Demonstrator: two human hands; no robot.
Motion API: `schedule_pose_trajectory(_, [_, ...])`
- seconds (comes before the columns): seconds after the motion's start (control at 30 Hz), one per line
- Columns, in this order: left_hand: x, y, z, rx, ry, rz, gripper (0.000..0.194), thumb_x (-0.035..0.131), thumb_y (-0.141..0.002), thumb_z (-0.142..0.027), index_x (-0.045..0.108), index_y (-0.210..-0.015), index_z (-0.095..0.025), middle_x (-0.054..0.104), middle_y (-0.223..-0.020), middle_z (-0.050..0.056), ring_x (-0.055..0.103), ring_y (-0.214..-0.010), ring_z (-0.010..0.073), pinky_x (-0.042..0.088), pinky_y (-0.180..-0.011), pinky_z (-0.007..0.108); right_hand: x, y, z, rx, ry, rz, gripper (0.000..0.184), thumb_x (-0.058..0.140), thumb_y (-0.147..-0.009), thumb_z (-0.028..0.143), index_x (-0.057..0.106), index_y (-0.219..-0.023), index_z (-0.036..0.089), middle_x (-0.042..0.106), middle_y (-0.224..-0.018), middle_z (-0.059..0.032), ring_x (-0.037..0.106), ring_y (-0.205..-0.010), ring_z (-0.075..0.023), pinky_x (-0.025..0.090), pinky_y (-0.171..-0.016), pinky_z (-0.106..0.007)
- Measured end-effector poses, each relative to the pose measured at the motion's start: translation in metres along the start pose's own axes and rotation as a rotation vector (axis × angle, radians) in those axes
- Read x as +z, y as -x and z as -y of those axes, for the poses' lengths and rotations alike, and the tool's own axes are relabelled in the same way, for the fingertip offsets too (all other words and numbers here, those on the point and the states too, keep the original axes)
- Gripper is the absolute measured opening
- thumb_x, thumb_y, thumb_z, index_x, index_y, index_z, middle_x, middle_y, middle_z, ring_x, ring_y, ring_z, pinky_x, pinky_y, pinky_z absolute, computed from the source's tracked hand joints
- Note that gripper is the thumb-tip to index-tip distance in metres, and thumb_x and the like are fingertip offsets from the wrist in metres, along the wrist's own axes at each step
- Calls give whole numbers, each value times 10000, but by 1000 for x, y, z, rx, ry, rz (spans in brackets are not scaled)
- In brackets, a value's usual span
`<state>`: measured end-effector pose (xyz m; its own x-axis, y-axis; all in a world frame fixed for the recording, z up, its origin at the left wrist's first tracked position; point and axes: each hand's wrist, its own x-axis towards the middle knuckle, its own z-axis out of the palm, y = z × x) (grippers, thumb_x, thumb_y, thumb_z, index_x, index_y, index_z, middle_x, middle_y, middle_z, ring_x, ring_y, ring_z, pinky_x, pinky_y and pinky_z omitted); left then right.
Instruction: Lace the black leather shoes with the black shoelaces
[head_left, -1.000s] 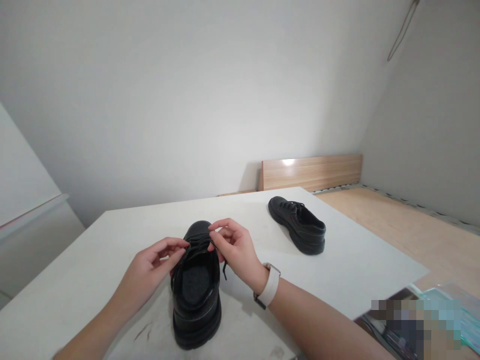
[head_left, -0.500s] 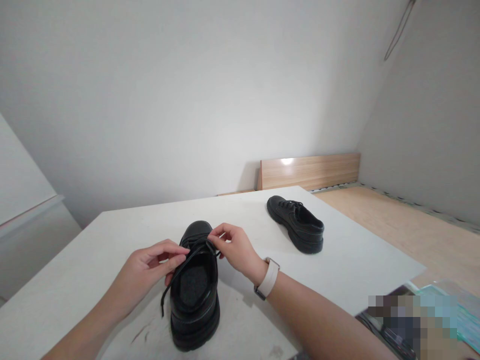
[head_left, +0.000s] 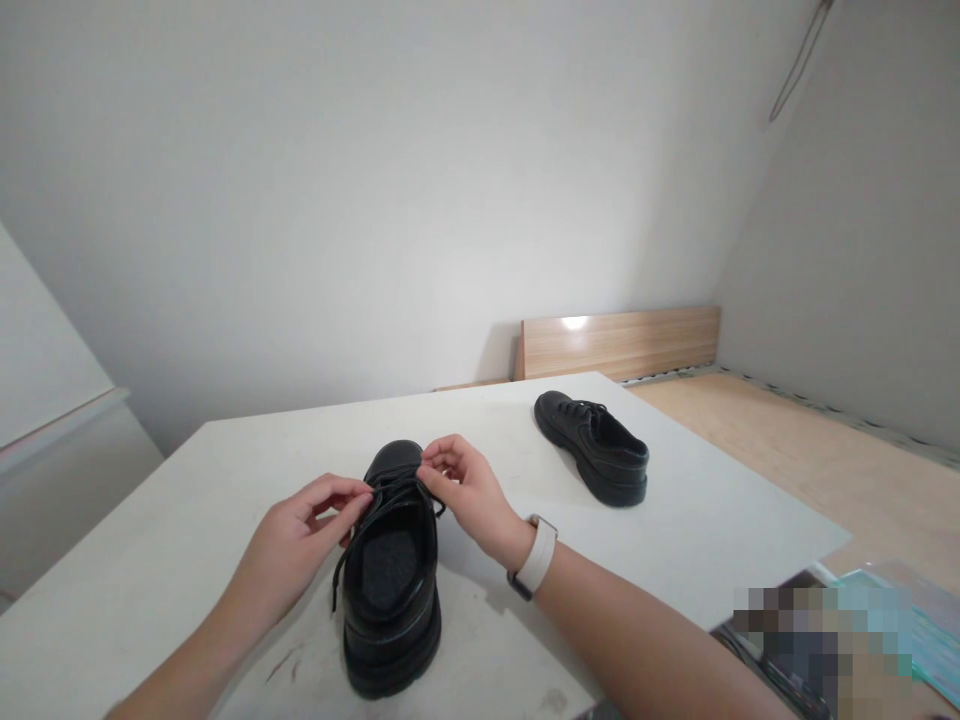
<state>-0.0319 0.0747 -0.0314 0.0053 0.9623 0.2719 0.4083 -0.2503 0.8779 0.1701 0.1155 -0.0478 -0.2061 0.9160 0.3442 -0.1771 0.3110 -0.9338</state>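
Observation:
A black lace-up shoe [head_left: 390, 600] stands on the white table with its heel toward me and its toe pointing away. At its left side my left hand [head_left: 307, 530] pinches the black shoelace [head_left: 397, 490] between thumb and fingertips. My right hand [head_left: 472, 495], with a pale watch strap on the wrist, pinches the lace at the right side of the lacing. One loose lace end hangs down the shoe's left side; another shows at the right below my right hand. The exact grip at the fingertips is too small to make out.
A second black shoe [head_left: 592, 450], laced, stands farther back on the right of the white table [head_left: 262, 450]. Behind it a wooden board [head_left: 622, 342] leans by the wall. Blurred items and a teal case [head_left: 934, 640] lie beyond the table's right edge.
Both hands have shifted slightly up toward the toe, still pinching the lace. The loose end at the left has risen a little.

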Motion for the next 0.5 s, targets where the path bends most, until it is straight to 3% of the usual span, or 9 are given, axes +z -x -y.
schedule_pose_trajectory(0.1, [2,0,0,59,-55,-25,367,656,-783,-578,680,-816,-213,692,-804,52,646,-712,225,513,-654,286,-3,-1,1,73,-157,45,288,756,-731,315,602,-940,189,635,-806,-3,583,-743,-137,458,-694,-271])
schedule_pose_trajectory(0.27, [0,-1,2,149,-96,-2,308,587,-870,-532,631,-850,-227,651,-800,31,616,-788,220,482,-717,269,-4,-5,-4,45,-116,-46,231,737,-712,250,599,-885,184,620,-784,3,571,-733,-130,453,-683,-259])
schedule_pose_trajectory(0.5, [-5,0,0,53,67,107,325,671,-824,-507,585,-964,-227,639,-834,20,614,-793,207,473,-700,271,-4,-8,-8,42,-67,-96,253,682,-745,309,565,-937,192,570,-786,24,451,-570,-85,342,-522,-222])
